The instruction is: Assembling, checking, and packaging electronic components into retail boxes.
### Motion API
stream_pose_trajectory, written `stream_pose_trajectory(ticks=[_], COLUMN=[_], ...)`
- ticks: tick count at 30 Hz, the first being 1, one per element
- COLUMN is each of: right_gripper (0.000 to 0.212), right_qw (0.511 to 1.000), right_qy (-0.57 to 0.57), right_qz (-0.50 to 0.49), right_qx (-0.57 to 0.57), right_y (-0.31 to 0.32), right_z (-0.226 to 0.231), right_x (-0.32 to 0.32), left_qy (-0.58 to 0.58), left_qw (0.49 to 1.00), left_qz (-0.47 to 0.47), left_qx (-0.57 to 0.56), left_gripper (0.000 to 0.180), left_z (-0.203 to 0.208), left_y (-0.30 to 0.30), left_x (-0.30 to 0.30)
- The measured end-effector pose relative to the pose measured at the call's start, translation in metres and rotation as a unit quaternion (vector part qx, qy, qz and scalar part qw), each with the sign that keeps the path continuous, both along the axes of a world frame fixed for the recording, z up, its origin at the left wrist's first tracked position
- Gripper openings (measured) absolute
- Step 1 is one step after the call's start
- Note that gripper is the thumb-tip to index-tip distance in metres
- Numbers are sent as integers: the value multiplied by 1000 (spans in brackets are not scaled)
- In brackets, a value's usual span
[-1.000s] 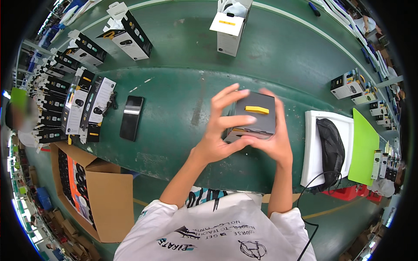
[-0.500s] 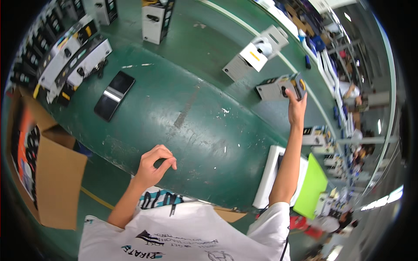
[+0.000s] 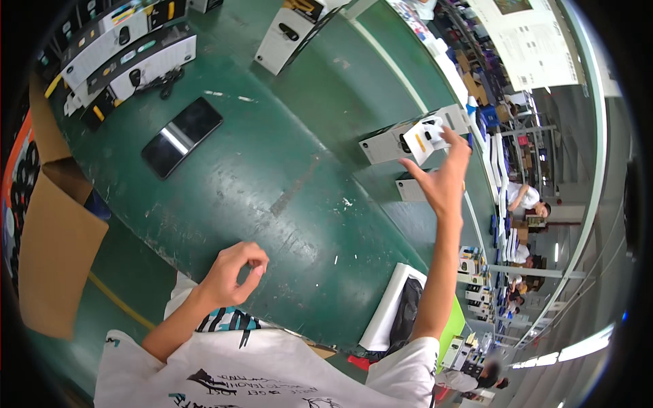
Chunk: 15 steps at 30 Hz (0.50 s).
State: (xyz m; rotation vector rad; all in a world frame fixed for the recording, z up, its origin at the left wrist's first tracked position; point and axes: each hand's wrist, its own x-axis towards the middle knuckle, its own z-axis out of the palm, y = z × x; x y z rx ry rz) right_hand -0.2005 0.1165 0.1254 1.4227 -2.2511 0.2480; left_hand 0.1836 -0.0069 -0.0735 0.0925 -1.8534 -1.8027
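My right hand [image 3: 443, 182] reaches out with thumb and fingers spread, around the near end of an open white box [image 3: 384, 146]. The box lies at the far right of the green table, its flap up and white contents showing. I cannot tell whether the fingertips touch it. Partly behind the same hand is a second white box [image 3: 409, 190]. My left hand [image 3: 235, 274] hovers by the table's near edge, fingers curled and thumb tip against the index finger, nothing visible in it. Beyond it, a black smartphone [image 3: 182, 137] lies flat on the table.
Several product boxes [image 3: 153, 58] crowd the far left, with a black cable [image 3: 169, 81] beside them. Another box [image 3: 289, 37] stands at the back. An open carton [image 3: 58, 255] is at the left. A white tray [image 3: 388, 306] with a black bag lies under my right forearm.
My right hand has let go of the closed box and moved left to the open one, its fingers spreading. My left hand stays curled. The view has turned a little.
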Motion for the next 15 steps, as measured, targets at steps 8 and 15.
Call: stream_pose_trajectory(ticks=[8,15], right_gripper=[43,25], right_qw=[997,919], right_qy=[3,-383], right_qz=[-77,-60], right_qx=[-28,75], right_y=[7,22], right_z=[-27,25], right_x=[-45,-91], left_qy=[23,13], left_qw=[999,999], left_qz=[26,-34], left_qx=[-27,3], left_gripper=[23,23], left_z=[-2,3], left_y=[0,-1], left_x=[0,2])
